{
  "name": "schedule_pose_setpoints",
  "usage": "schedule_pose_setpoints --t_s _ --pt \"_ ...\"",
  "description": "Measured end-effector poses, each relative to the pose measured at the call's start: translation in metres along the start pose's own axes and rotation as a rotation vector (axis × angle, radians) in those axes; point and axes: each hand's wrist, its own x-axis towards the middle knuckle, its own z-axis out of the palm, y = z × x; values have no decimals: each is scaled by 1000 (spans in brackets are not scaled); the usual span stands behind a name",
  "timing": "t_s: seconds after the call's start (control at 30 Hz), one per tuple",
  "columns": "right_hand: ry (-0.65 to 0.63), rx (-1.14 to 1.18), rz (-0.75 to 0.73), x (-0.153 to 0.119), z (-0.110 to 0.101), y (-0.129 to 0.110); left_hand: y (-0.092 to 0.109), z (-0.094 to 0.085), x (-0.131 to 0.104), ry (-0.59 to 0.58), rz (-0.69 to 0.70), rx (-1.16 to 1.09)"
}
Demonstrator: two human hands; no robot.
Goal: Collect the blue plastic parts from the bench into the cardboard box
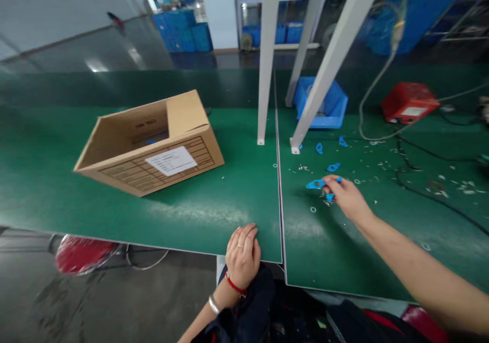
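Observation:
Over the right part of the green table, my right hand (346, 198) is closed on several small blue plastic parts; one flat blue part (315, 184) with a hole sticks out to the left from its fingertips. More loose blue parts (333, 167) lie on the table just beyond that hand. My left hand (243, 254) rests with its fingers stretched flat on the table's front edge, holding nothing. An open cardboard box (183, 164) with a white label stands to the left, farther back. Something blue shows inside it, mostly hidden by the box wall.
White metal posts (266, 62) rise from the table near the seam. Behind them sits a blue bin (332, 103). At the right are a red box-shaped device (410, 101), a hanging cable, dark cords and scattered small scraps. A red stool (86, 254) stands at lower left.

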Motion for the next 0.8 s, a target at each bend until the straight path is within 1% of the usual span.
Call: schedule_pose_setpoints --t_s 0.07,0.13,0.2,0.27,0.3,0.37,0.4,0.47,0.5,0.57,0.63,0.7,0.8 --pt "-105 160 11 -17 17 -10 -2 -8 6 -14 -78 -42" --pt "-209 291 -12 -34 29 -17 -11 -19 18 -18 -133 -81" --pt "-273 340 -51 -51 37 -20 -30 -28 39 -21 -137 -67" --pt "-308 338 -84 -64 44 -20 -56 -33 67 -48 -143 34" --pt "-322 325 -98 -69 47 -20 -70 -34 82 -95 -173 105" --pt "-336 266 -140 -78 53 -18 -95 -30 113 -213 -315 259" --pt "-329 222 -171 -83 56 -17 -105 -27 127 -226 -351 286" --pt "-284 139 -238 -90 60 -16 -114 -18 152 -256 -404 318" --pt "-254 112 -272 -93 62 -16 -114 -12 162 -268 -415 319" --pt "-200 89 -335 -98 63 -17 -103 1 180 -313 -418 307" --pt "-171 87 -394 -100 63 -19 -78 17 194 -364 -380 258" --pt "-153 83 -441 -101 62 -21 -41 36 206 -399 -300 166" --pt "-106 75 -496 -102 62 -22 22 62 220 -413 -155 -25"
